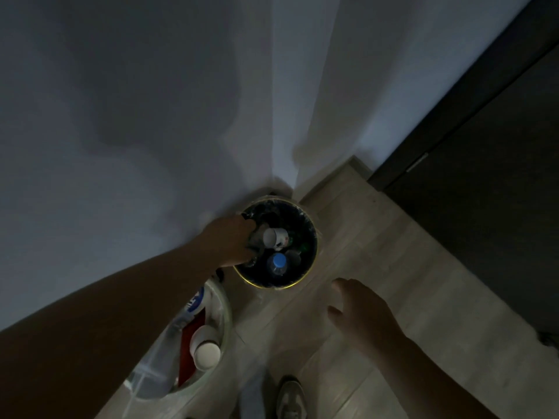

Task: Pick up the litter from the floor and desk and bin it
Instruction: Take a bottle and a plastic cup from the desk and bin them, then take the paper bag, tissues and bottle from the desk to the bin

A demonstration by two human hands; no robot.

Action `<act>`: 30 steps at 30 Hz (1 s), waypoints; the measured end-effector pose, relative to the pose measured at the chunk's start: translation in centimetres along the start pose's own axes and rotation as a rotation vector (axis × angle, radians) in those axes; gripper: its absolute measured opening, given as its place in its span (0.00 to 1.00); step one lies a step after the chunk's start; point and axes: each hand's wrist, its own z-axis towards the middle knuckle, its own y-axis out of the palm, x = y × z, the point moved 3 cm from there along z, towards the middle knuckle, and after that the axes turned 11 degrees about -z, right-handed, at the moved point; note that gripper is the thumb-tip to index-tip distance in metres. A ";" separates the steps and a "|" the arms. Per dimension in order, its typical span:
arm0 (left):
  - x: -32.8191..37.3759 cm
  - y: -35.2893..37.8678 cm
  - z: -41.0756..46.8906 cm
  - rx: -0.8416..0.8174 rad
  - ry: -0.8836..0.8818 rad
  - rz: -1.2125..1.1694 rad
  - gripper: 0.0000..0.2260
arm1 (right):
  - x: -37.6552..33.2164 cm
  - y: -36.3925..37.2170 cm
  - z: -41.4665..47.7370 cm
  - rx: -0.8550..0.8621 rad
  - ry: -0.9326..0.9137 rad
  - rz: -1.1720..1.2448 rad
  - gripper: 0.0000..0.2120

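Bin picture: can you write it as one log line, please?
left hand over bin, grip unclear | right hand open, empty | bin holds cup, bottle

The pale wood-plank floor [408, 267] spreads under both hands. A round black-lined bin with a gold rim [272, 286] stands on it beneath the left hand [230, 241], ahead of the right hand [361, 308]. A round clear-lined white bin [227, 313] stands just beside it, behind the left hand. A grey shoe [290, 397] rests behind the right hand.

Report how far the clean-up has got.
Done: a paper cup and blue-capped bottle lie in the black bin. In hand: left hand at its rim on something grey, unclear; right hand open. Left: cannot tell; the desk is out of view.
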 end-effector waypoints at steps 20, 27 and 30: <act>3.1 -34.0 -29.7 0.417 0.209 0.067 0.29 | -10.8 -32.6 -21.5 0.439 -0.146 -0.041 0.23; 6.1 -48.8 -46.6 0.716 0.266 0.193 0.26 | -16.4 -49.2 -34.9 0.767 -0.265 -0.096 0.25; 7.2 -53.4 -54.0 0.843 0.261 0.224 0.25 | -19.3 -54.8 -41.4 0.954 -0.341 -0.097 0.23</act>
